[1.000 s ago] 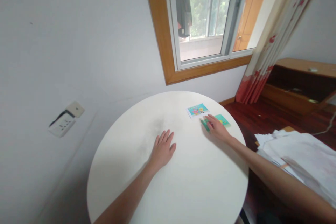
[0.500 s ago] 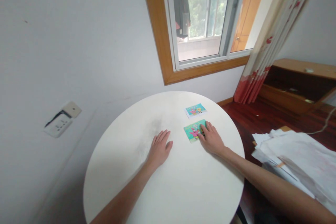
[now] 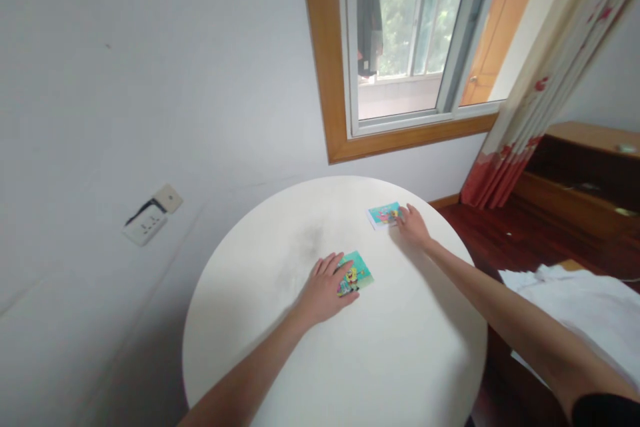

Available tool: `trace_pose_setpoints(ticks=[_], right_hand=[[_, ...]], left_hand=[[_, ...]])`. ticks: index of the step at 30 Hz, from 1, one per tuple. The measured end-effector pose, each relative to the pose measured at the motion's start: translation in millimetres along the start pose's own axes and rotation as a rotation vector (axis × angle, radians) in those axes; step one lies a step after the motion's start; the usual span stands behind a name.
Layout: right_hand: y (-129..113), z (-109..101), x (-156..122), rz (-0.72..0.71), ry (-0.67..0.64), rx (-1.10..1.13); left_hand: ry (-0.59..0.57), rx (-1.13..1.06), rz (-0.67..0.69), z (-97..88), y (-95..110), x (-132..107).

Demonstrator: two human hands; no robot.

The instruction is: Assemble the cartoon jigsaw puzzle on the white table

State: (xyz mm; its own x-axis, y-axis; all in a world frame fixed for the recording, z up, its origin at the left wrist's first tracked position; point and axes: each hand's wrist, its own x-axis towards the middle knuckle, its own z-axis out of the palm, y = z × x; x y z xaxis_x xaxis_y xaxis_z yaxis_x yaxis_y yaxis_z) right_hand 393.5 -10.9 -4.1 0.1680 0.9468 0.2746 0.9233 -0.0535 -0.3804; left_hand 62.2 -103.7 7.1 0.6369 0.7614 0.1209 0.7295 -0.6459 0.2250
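Note:
A green picture card [image 3: 359, 269] with a yellow cartoon figure lies on the round white table [image 3: 320, 373]. My left hand [image 3: 324, 290] rests on its left side, fingers apart and laid flat, covering part of the picture. Farther back, near the window side, a blue-green picture card or thin stack [image 3: 384, 214] shows a white edge along its left and front. My right hand [image 3: 413, 227] reaches its right end, with fingertips over the edge and the fingers loosely apart. Whether these fingers press on it or only hover cannot be made out.
A wall socket [image 3: 145, 225] is on the wall to the left. The wood-framed window [image 3: 400, 147] stands behind the table. White papers [image 3: 570, 300] are piled at the right, and a wooden cabinet [image 3: 590, 193] stands beyond the curtain [image 3: 495, 167].
The green card has shifted left and nearer, with my left hand now on it. My right hand has left that card and moved back to the far one. The view has turned left.

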Motion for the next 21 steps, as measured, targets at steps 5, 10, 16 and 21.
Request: trace_pose_setpoints(ticks=[5,10,16,21], right_hand=[[12,15,6,-0.047,-0.053,-0.070],[-58,50,-9,-0.127,-0.114,-0.102],[-165,76,-18,-0.231,-0.228,-0.051],[-247,91,-31,-0.350,-0.251,-0.016]], left_hand=[[-0.017,-0.058,0.112,-7.3,-1,0],[-0.063,-0.066,0.157,-16.5,-4,-1],[-0.061,-0.090,0.131,-29.7,-25,-33],[-0.026,-0.117,0.038,-41.6,-54,-85]])
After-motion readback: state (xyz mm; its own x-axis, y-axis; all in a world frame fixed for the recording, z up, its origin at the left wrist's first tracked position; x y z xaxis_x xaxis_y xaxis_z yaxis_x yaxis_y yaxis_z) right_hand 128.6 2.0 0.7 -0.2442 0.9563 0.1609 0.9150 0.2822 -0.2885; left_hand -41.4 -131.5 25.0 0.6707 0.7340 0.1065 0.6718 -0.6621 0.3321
